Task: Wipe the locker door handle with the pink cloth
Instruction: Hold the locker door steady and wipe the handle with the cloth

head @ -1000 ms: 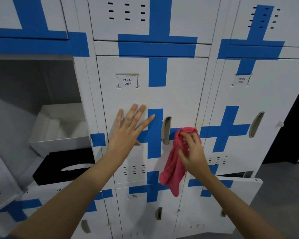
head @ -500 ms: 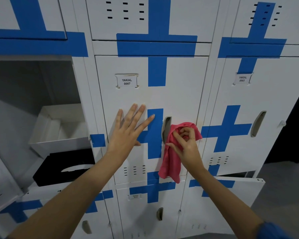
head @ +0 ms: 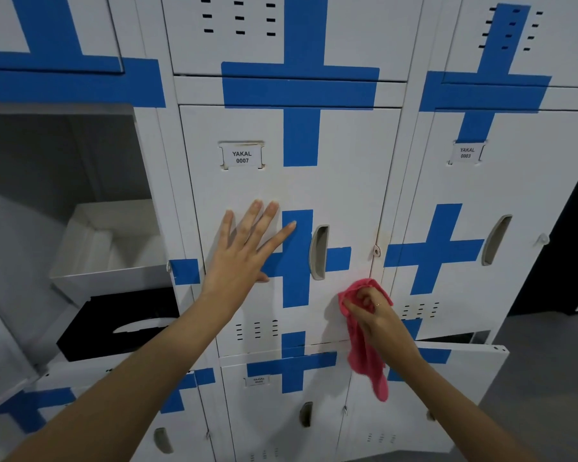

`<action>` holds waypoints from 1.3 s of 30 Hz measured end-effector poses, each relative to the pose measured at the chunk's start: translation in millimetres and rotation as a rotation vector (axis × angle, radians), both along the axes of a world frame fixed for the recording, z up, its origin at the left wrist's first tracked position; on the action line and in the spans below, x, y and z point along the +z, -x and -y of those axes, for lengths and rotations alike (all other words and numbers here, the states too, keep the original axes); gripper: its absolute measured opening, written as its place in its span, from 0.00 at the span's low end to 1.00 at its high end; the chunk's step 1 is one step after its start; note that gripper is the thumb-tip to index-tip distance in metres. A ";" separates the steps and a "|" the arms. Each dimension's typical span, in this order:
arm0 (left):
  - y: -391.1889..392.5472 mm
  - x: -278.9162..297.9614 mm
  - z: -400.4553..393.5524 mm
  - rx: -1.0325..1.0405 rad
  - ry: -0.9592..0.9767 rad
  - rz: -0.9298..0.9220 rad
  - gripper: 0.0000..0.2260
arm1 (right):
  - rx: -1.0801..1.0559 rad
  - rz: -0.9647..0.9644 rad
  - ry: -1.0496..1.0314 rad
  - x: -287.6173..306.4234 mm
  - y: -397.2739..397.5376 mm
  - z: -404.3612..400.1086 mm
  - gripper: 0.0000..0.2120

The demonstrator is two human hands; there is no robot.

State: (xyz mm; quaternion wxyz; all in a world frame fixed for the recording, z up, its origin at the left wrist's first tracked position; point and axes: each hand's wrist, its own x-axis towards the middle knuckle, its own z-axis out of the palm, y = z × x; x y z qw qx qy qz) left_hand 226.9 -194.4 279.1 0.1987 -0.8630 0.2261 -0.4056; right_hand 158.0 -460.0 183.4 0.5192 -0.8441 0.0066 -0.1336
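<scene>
Left hand [head: 244, 251] is spread flat on the door [head: 347, 181], fingers straight and fanned out, with the fingertips reaching onto the blue tape. My guess is it's there to keep the door from rattling or swinging while I rub at it. Right hand [head: 374, 315] has the cloth [head: 364, 358] bunched up in curled fingers, the top wad poking out above my knuckles and the rest hanging down in a loose tail past the door's bottom edge. Bunching it gives me a firm pad to scrub with instead of a floppy sheet, I reckon.

Handle [head: 319, 251] is that grey recessed vertical pull sitting between my two hands, just right of my left fingertips and up and to the left of the cloth. Cloth isn't on it at the moment, it's against the lower right corner of the door, near the vent slots [head: 419, 310]. So the handle is bare and the cloth needs to go up and left to meet it.
</scene>
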 end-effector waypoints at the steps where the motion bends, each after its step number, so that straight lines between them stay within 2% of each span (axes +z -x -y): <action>1: 0.2 0.0 -0.2 0.001 -0.002 0.000 0.55 | -0.011 0.030 -0.037 2.3 2.4 -2.0 0.05; 4: 0.3 -0.2 -0.5 0.003 -0.004 0.016 0.55 | 0.002 0.182 -0.100 31.4 2.5 -19.0 0.06; 8: -0.3 -1.9 -0.7 -0.006 -0.003 0.049 0.55 | -0.049 0.345 -0.016 71.3 -13.0 -47.2 0.13; 11: -1.2 -2.5 -1.2 -0.002 -0.013 0.063 0.56 | -0.155 0.435 0.152 69.2 -24.9 -62.3 0.19; 12: -1.7 -2.7 -1.3 -0.001 -0.014 0.069 0.56 | -0.194 0.433 0.183 65.9 -27.4 -65.8 0.18; 14: -1.6 -2.6 -0.7 -0.003 -0.012 0.067 0.56 | -0.215 0.479 0.378 57.5 -31.5 -71.0 0.15; 15: -1.5 -2.2 -0.4 -0.003 -0.011 0.063 0.56 | -0.210 0.484 0.484 51.5 -33.5 -70.2 0.16; 17: -1.5 -2.6 0.2 -0.001 -0.011 0.061 0.56 | -0.224 0.426 0.484 49.5 -30.7 -68.2 0.17; 19: -1.0 -2.6 0.2 0.004 -0.012 0.067 0.56 | -0.231 0.436 0.581 45.5 -26.2 -62.6 0.21; 22: -0.5 -2.1 0.1 0.009 -0.012 0.065 0.56 | -0.137 0.382 0.554 46.1 -20.2 -54.8 0.15; 26: 1.2 -1.2 0.6 0.012 -0.015 0.051 0.56 | -0.043 0.304 0.677 49.8 -20.3 -47.5 0.14; 33: 0.7 -1.5 0.4 0.025 -0.022 0.059 0.56 | -0.011 0.322 0.835 54.4 -9.5 -52.3 0.11; 37: -0.5 -1.9 0.2 0.014 -0.012 0.058 0.57 | -0.036 0.311 0.776 66.1 -7.4 -65.2 0.20; 39: -0.2 -1.7 -0.2 0.014 -0.013 0.059 0.56 | -0.082 0.361 0.806 76.9 -12.1 -65.1 0.19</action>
